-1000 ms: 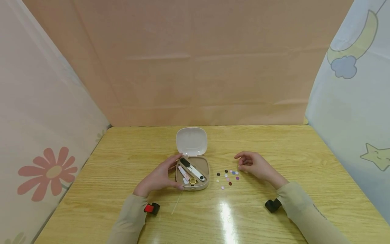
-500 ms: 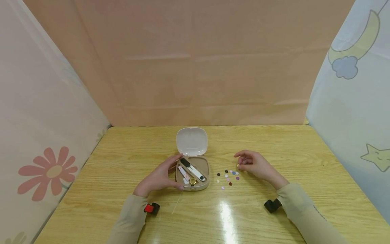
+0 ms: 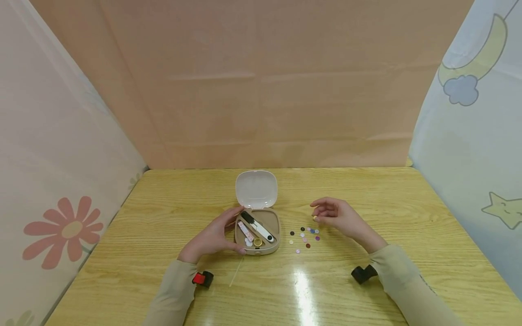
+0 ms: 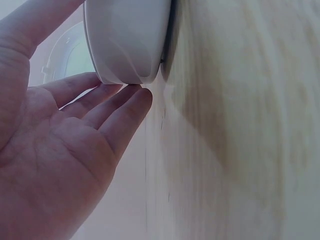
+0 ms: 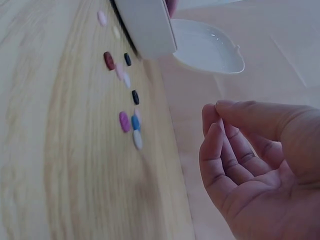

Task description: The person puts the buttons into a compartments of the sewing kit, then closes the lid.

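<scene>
A sewing box (image 3: 269, 219) stands on the table with its lid raised. My left hand (image 3: 212, 236) holds its left side, thumb at the front corner and fingers at the back. Inside lie a pair of white thread snips (image 3: 261, 230) with a black end, a pink-patterned strip (image 3: 246, 231), a gold ring (image 3: 258, 242) and a white flower-shaped piece (image 3: 248, 242). To the right, my right hand (image 3: 341, 221) pinches a small yellowish button (image 3: 314, 218) between thumb and forefinger, raised above the table. Loose buttons lie just left of and below it, including a purple one (image 3: 317, 238).
The whitish lid (image 3: 256, 188) leans back behind the box. A dark red button (image 3: 307, 246) and several others are scattered on the wooden table (image 3: 163, 194). A thin pale strand (image 3: 236, 271) lies in front of the box. Fabric walls (image 3: 261, 90) enclose the table's back and sides.
My right hand has moved slightly up and left with the yellowish button, which now shows at its fingertips. My left hand and the sewing box have stayed put.
</scene>
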The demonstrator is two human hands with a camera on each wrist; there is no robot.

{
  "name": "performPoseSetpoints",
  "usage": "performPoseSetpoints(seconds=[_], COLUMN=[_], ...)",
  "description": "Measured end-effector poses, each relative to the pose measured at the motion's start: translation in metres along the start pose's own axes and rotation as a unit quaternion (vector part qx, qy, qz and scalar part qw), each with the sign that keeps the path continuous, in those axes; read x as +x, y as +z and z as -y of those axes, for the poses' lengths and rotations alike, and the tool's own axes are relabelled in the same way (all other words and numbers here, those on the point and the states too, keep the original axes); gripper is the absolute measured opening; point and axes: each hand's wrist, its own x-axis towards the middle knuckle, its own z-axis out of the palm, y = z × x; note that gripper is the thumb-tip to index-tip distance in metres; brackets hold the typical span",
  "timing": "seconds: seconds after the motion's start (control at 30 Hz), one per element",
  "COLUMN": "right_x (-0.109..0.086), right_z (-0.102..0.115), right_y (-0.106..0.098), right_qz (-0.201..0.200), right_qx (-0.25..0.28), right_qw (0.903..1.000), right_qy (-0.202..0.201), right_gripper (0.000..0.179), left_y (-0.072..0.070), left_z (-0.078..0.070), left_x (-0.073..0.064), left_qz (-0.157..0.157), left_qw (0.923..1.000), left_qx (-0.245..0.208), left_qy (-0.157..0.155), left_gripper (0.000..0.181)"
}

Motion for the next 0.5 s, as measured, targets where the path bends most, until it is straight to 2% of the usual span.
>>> performPoseSetpoints(seconds=[0.33,0.5], right_x=[0.001,0.003], right_z=[0.011,0.014], right_y=[0.006,0.008], right_qz=[-0.009,-0.013], right_qx=[0.019,0.026], right_qw=[0.9998,0.9996], right_qy=[0.003,0.005], right_gripper=[0.042,0.040], left_y=[0.001,0.000], left_z=[-0.001,-0.017], left_x=[0.001,-0.002], left_qz=[-0.001,-0.003], left_qw=[0.9999,0.9999], left_qx=[0.002,-0.001], left_qy=[0.015,0.015], left_gripper=[0.107,0.105])
